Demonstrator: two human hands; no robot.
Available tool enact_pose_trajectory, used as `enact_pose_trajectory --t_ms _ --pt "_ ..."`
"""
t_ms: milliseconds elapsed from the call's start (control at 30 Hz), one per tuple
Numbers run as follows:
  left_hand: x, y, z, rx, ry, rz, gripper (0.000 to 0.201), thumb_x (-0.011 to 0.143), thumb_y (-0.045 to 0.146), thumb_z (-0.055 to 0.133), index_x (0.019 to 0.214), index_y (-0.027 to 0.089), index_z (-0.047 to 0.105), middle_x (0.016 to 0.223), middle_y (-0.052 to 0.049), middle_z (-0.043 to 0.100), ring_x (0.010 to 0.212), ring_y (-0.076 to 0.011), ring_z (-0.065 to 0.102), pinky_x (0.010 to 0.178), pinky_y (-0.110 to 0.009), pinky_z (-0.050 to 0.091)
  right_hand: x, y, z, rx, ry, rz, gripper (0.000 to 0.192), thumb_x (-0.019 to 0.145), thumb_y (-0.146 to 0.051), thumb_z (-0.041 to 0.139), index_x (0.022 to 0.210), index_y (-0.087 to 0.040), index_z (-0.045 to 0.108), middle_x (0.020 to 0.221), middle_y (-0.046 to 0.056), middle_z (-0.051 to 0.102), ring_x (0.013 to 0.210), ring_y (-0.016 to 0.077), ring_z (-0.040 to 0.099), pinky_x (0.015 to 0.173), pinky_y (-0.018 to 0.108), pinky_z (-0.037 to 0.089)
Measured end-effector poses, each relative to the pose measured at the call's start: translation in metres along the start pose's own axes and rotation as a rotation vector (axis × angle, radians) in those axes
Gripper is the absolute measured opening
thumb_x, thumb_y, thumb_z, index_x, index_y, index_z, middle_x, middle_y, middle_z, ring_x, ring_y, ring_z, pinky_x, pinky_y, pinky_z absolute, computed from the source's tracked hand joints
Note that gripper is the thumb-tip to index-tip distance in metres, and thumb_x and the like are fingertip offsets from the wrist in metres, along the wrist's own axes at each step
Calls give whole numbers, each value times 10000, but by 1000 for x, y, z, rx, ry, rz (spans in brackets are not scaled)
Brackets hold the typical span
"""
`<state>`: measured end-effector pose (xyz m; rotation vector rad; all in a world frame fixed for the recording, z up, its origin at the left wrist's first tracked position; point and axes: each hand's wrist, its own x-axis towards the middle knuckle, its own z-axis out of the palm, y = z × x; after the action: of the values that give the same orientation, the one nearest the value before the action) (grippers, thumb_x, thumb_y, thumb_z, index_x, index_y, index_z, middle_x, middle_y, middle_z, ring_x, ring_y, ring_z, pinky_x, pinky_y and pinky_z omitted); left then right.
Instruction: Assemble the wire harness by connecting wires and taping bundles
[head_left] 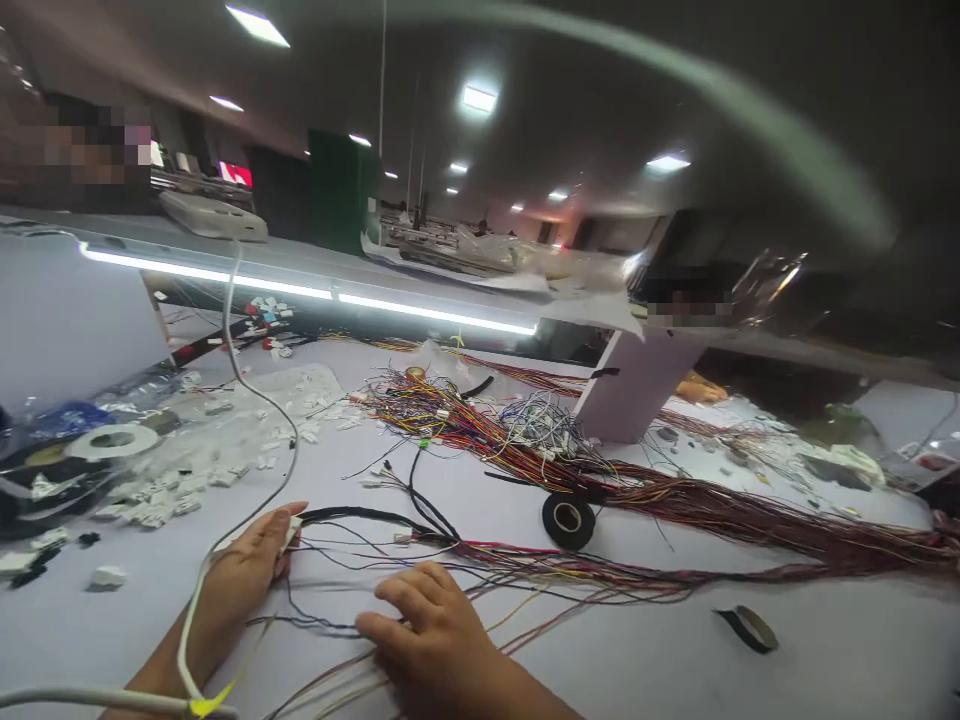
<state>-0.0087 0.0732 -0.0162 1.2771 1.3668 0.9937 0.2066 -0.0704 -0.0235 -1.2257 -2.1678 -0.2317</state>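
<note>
My left hand (251, 565) is closed around a white connector (291, 532) at the end of a black-sleeved cable branch (352, 514). Thin dark wires fan out to the right of that hand. Over these loose wires (322, 625) is my right hand (435, 635), its thumb and forefinger apart and nothing visible between them. The wires run right into a long red and black wire bundle (600, 575). Another black-sleeved branch (414, 480) curves up from the bundle, with small connectors near its end.
A black tape roll (551, 522) lies beside a thick bundle of coloured wires (487, 440). White connectors (161, 500) are scattered at left, near a white tape roll (112, 441). A white cord (262, 390) hangs across the left side. A tape ring (750, 628) lies front right.
</note>
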Motion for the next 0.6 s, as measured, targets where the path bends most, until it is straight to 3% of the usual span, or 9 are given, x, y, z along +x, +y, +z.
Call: enact_pose_trajectory --t_ms 100,200,267,333,400,467,533,600 --pt "-4 1 -1 -79 -39 2 689 691 678 598 1141 158 639 668 20 604 497 -120 491 524 -260 434 -37 3 -15 71 44 6 341 866 -315 580 1204 -281 553 1138 68 654 1025 212 615 942 402 458" --pt "-8 2 -1 -152 -42 -2 672 718 637 606 1154 125 616 673 21 594 512 -127 506 559 -274 424 -63 18 -25 356 136 194 419 844 -493 619 1238 -370 550 1262 71 607 1149 272 582 1001 488 424" --pt "-11 4 -1 -157 -41 -11 647 738 620 602 1152 122 618 671 17 596 528 -135 522 582 -281 427 -70 37 -33 589 304 416 485 839 -601 563 1266 -375 524 1256 97 594 1117 285 602 911 487 495" --pt "-13 6 -1 -165 -34 -12 632 747 610 602 1157 130 617 667 20 591 523 -135 519 582 -285 430 -73 58 -47 853 544 672 488 867 -632 481 1257 -343 526 1108 107 628 910 246 661 699 408 567" --pt "-14 7 -1 -183 -21 -18 636 744 602 614 1191 150 598 667 27 587 504 -129 503 567 -284 434 -76 78 -65 1158 799 915 410 894 -604 448 1137 -313 603 874 53 613 636 162 599 516 297 525" --pt "-13 7 -1 -175 -8 -29 638 738 602 626 1212 178 586 669 29 594 497 -125 491 556 -280 440 -82 93 -85 1369 982 1051 364 909 -567 445 1025 -289 648 729 1 523 513 110 471 444 229 450" --pt "-9 5 -3 -126 -3 -52 638 717 621 637 1188 192 608 640 27 598 515 -140 509 554 -279 451 -90 100 -99 1395 1051 1081 354 918 -542 439 1006 -274 651 687 -20 458 489 98 405 430 210 406" --pt "-4 2 -5 -64 7 -83 658 686 660 637 1148 192 638 580 26 587 540 -171 540 560 -292 472 -96 101 -103 1192 1000 1094 341 919 -527 440 996 -265 645 658 -32 426 468 102 367 412 214 368"
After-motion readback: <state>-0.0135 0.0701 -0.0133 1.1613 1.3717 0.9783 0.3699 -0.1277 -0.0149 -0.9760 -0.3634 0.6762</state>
